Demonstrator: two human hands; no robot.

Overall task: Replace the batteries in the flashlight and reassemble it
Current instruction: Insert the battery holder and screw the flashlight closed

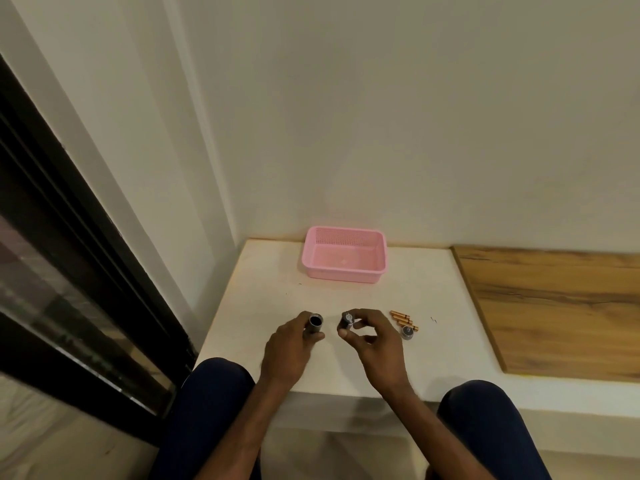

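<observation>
I can read no text, label, brand or number anywhere; any print on the batteries (403, 320) near the table's (263, 271) right edge is too small.

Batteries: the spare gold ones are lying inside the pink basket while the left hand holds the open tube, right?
Not quite. The head view shows the gold batteries on the table, right of the right hand, not in the pink basket. The left hand holds the open tube.

Head camera looks steeply down over the table (263, 299)
</observation>
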